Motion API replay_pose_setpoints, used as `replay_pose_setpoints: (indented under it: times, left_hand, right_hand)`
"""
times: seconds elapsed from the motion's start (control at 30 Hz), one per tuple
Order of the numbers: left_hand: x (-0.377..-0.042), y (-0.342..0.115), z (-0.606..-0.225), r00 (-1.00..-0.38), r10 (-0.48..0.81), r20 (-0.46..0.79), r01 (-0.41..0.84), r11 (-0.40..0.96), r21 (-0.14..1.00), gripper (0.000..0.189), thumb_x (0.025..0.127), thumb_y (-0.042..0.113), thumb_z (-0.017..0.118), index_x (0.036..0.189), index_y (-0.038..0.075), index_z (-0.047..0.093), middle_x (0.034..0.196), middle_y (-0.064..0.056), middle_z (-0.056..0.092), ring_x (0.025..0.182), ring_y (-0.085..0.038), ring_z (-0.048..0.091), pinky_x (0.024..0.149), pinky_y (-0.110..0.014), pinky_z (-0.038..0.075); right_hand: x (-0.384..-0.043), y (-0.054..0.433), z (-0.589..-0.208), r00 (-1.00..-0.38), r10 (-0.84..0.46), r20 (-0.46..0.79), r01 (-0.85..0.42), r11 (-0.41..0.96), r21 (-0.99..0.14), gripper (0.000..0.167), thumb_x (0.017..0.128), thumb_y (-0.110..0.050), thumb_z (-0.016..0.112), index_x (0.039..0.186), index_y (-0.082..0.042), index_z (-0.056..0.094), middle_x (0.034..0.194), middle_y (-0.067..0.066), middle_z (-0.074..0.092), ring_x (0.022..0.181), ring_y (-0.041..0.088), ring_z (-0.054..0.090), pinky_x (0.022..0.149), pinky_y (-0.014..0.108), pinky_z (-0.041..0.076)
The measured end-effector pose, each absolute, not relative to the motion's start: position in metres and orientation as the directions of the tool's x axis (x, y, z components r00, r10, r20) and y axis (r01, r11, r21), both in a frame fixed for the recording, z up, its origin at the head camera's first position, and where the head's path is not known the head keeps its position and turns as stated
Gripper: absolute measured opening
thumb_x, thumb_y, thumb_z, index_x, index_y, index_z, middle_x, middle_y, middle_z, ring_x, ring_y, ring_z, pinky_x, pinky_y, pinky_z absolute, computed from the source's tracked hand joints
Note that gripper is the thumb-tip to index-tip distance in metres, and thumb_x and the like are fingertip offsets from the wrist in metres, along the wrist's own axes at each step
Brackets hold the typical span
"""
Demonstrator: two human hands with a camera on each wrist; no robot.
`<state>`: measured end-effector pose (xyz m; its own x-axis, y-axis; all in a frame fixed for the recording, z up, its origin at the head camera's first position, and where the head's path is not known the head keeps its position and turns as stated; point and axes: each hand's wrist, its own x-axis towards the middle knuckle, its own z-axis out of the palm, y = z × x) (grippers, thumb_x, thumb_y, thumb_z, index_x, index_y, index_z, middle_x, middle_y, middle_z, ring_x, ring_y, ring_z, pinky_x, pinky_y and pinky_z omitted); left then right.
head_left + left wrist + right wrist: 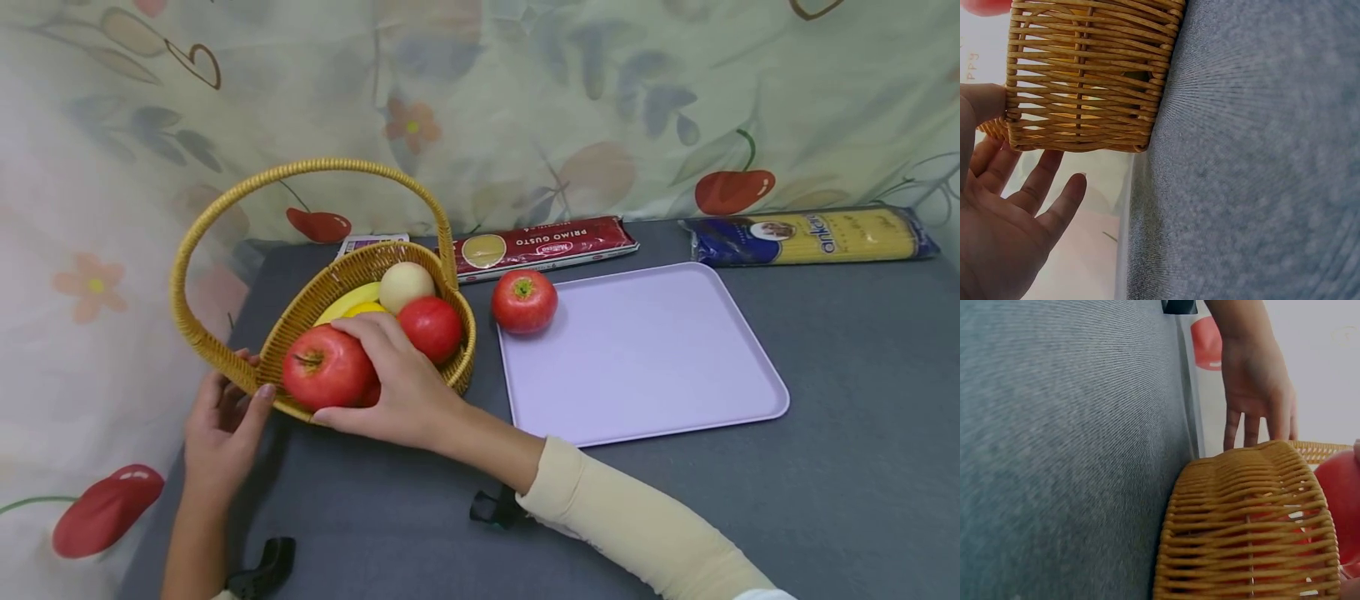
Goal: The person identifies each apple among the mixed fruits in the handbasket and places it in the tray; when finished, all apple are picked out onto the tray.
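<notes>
My right hand (pixel 408 387) grips a large red apple (pixel 324 367) over the near side of a wicker basket (pixel 281 333). My left hand (pixel 225 429) holds the basket's left end near the foot of the handle, thumb in front; in the left wrist view the other fingers (pixel 1063 209) reach past that end. Inside the basket are another red apple (pixel 430 327), a pale round fruit (pixel 406 285), a banana (pixel 348 302) and a yellow fruit (pixel 365 309), partly hidden by my hand. More red shows beneath the gripped apple. One red apple (pixel 524 302) sits at the left corner of a lilac tray (pixel 645 358).
Behind the tray lie a red spaghetti pack (pixel 547 248) and a blue-and-yellow pasta pack (pixel 817 236). A small purple-and-white packet (pixel 371 242) shows behind the basket. The basket's tall arched handle (pixel 315 167) rises above it. A patterned curtain (pixel 525 108) borders the grey table (pixel 390 517).
</notes>
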<state>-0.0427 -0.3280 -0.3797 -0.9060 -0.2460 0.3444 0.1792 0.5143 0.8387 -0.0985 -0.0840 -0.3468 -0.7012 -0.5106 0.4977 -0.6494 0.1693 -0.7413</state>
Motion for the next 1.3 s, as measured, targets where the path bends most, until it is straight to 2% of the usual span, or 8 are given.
replay_pose_setpoints:
  times: [0.27, 0.63, 1.0, 1.3]
  left_hand:
    - [-0.043, -0.329, -0.379, -0.909, -0.242, 0.338, 0.170, 0.526, 0.833, 0.053, 0.095, -0.001, 0.065, 0.144, 0.005, 0.048, 0.134, -0.007, 0.058, 0.118, -0.011, 0.058, 0.092, -0.014, 0.047]
    - [-0.043, -0.328, -0.378, -0.907, -0.238, 0.348, 0.198, 0.489, 0.849, 0.053, 0.094, -0.005, 0.062, 0.144, 0.005, 0.049, 0.133, -0.006, 0.058, 0.115, -0.014, 0.058, 0.093, -0.014, 0.047]
    - [-0.043, -0.328, -0.380, -0.902, -0.221, 0.370, 0.226, 0.487, 0.843, 0.054, 0.093, -0.008, 0.062, 0.144, 0.004, 0.049, 0.132, -0.007, 0.058, 0.114, -0.015, 0.059, 0.092, -0.014, 0.047]
    - [-0.043, -0.328, -0.380, -0.897, -0.198, 0.395, 0.251, 0.507, 0.824, 0.054, 0.093, -0.009, 0.062, 0.144, 0.002, 0.048, 0.133, -0.011, 0.058, 0.116, -0.014, 0.059, 0.093, -0.015, 0.047]
  right_hand:
    - [-0.095, -0.065, -0.347, -0.715, -0.491, 0.497, -0.629, 0.142, -0.765, 0.078, 0.075, -0.033, 0.088, 0.138, -0.015, 0.046, 0.132, 0.000, 0.048, 0.123, 0.007, 0.041, 0.092, 0.025, 0.050]
    - [-0.096, -0.032, -0.341, -0.721, -0.442, 0.534, -0.612, 0.045, -0.789, 0.078, 0.077, -0.026, 0.087, 0.141, -0.013, 0.043, 0.138, 0.001, 0.048, 0.125, 0.012, 0.045, 0.092, 0.027, 0.053]
    - [-0.100, 0.001, -0.341, -0.797, -0.358, 0.486, -0.534, 0.040, -0.845, 0.080, 0.078, -0.022, 0.086, 0.144, -0.012, 0.043, 0.138, 0.000, 0.049, 0.122, 0.014, 0.050, 0.092, 0.035, 0.054]
    - [-0.117, 0.033, -0.333, -0.877, -0.173, 0.449, -0.463, 0.054, -0.884, 0.079, 0.079, -0.016, 0.085, 0.144, -0.011, 0.041, 0.137, 0.001, 0.049, 0.122, 0.018, 0.050, 0.089, 0.039, 0.056]
